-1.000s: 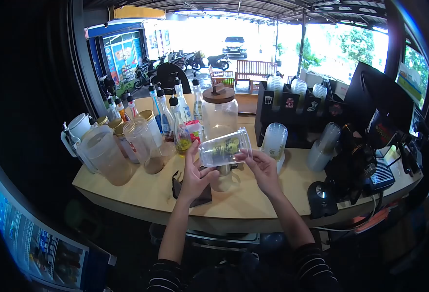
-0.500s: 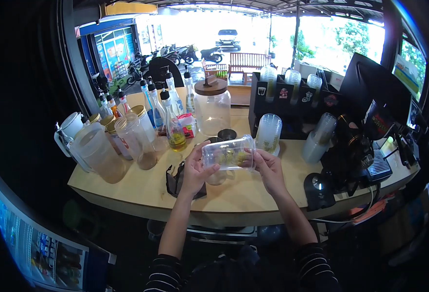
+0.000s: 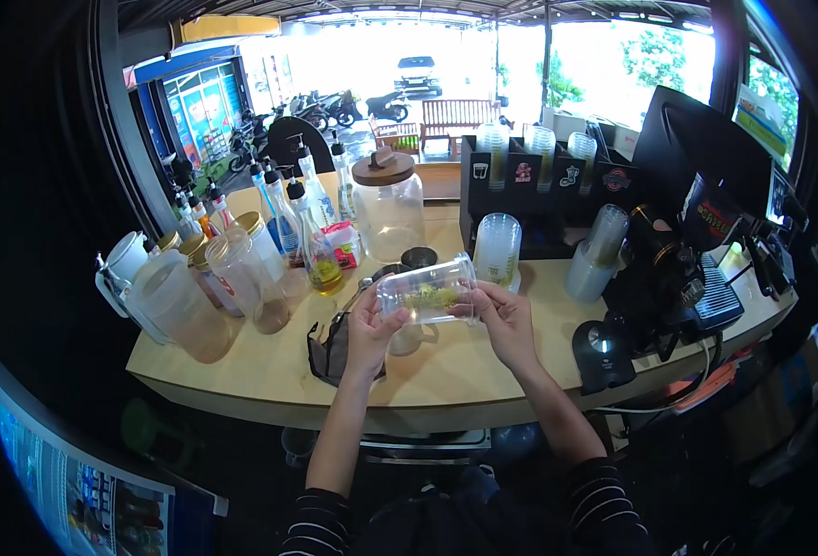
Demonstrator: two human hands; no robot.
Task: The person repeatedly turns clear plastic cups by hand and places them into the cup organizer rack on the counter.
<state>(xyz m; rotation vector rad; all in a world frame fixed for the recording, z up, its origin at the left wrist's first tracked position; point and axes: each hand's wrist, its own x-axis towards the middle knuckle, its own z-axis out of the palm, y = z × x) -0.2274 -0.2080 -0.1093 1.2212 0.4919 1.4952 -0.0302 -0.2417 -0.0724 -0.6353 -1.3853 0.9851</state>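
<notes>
A clear plastic cup (image 3: 427, 293) with yellow-green print lies sideways in the air above the counter, between my two hands. Its base end is gripped by my left hand (image 3: 373, 320), thumb along the near side. My right hand (image 3: 503, 320) pinches the rim end on the right. Below and behind the cup, a small dark cup (image 3: 419, 259) stands on the counter, and a clear vessel partly hidden by the held cup shows under it. A dark grey cloth-like item (image 3: 331, 352) lies beside my left wrist.
Pump bottles (image 3: 320, 255), clear pitchers (image 3: 179, 310) and lidded jars crowd the left of the wooden counter (image 3: 464, 375). A large wooden-lidded jar (image 3: 388, 208) and stacked cups (image 3: 499, 248) stand behind my hands. A black cup holder (image 3: 548, 204), scale-like device (image 3: 603, 357) and coffee machine (image 3: 696, 296) occupy the right.
The view has shifted slightly, so the counter things appear a little further left. Both hands still hold the cup, which has turned slightly, its rim end a bit higher.
</notes>
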